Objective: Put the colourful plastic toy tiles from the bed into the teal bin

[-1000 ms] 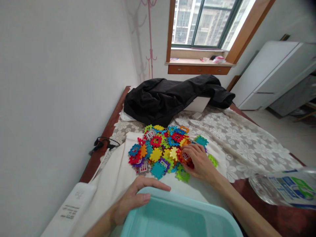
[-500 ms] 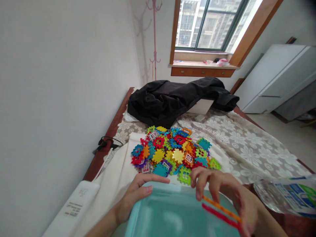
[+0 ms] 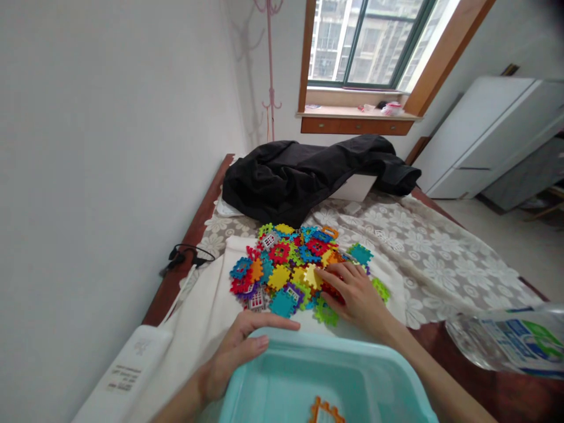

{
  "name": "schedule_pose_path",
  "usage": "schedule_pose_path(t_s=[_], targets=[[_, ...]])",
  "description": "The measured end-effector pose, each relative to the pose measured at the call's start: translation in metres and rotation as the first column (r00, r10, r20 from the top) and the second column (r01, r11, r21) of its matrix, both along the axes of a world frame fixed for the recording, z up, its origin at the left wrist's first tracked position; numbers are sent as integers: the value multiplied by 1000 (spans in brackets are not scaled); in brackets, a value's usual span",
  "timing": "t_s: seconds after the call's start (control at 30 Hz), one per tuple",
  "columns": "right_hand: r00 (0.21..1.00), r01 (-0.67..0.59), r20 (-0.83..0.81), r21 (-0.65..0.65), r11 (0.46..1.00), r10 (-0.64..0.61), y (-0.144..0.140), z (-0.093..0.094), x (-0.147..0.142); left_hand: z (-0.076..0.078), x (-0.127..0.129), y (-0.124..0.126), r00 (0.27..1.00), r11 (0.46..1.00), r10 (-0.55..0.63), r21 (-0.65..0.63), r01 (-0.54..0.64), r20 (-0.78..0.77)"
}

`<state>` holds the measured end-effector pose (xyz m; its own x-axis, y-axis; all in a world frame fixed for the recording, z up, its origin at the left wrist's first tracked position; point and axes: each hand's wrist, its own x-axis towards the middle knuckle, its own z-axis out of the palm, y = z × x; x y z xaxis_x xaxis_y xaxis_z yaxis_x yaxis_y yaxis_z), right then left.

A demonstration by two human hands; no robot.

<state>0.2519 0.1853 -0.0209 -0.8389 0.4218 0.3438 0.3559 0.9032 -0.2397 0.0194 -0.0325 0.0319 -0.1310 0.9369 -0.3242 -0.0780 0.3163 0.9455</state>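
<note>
The right hand's (image 3: 359, 296) grip lies spread over the near edge of the pile of coloured interlocking tiles (image 3: 291, 264), fingers touching a red and a yellow piece but clenched on none that shows. The left hand (image 3: 238, 349) grasps the far rim of the teal tub (image 3: 388, 376), thumb inside. One orange tile (image 3: 326, 411) lies in the tub; nearly all the rest sit heaped on the white cloth (image 3: 207, 311) on the bench, so the sorting seems barely started.
</note>
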Motion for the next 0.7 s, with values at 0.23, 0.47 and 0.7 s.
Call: schedule_pose_path(t_s=[0.23, 0.47, 0.7], targets=[[997, -35, -70, 42, 998, 38, 4, -2, 3, 1, 1, 0, 1000, 1000, -2, 17, 2, -15], [938, -61, -340, 37, 997, 70, 2, 4, 9, 3, 2, 1, 999, 1000, 17, 14, -16, -34], [816, -22, -499, -531, 847, -292, -8, -8, 1, 3, 2, 1, 1000, 999, 3, 38, -3, -19]])
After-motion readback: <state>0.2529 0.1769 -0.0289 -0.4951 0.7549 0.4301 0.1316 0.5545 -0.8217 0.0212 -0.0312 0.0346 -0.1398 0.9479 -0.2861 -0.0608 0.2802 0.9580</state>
